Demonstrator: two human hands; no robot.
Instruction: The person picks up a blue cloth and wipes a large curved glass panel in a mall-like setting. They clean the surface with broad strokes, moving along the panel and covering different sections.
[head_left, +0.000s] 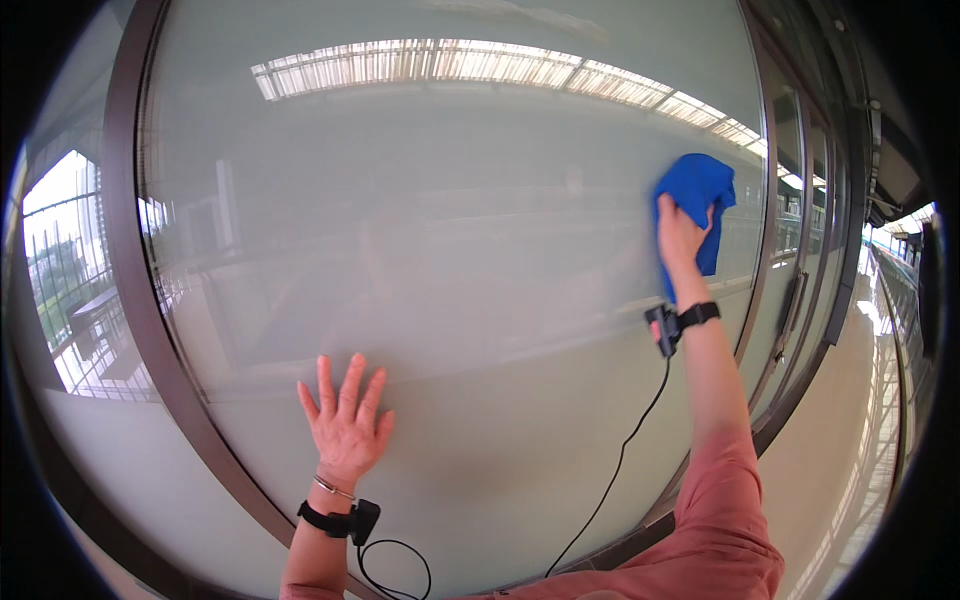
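A large frosted glass panel (465, 300) fills most of the view and mirrors a bright slatted skylight. On its right side my right hand (681, 232) grips a folded blue cloth (697, 180) against the glass, near the right frame. Lower and to the left, my left hand (345, 435) has its fingers spread, palm towards the panel; it holds nothing. Whether that palm touches the glass is hard to tell. Each wrist wears a black strap with a small device, the right device (663, 330) and the left device (365, 521), each with a black cable.
A brown metal frame post (127, 225) bounds the panel on the left. To the right stands a glass door with a dark handle (791, 315). Pale shiny floor (832, 420) runs along a railing at the far right. The right device's cable (621, 457) hangs before the glass.
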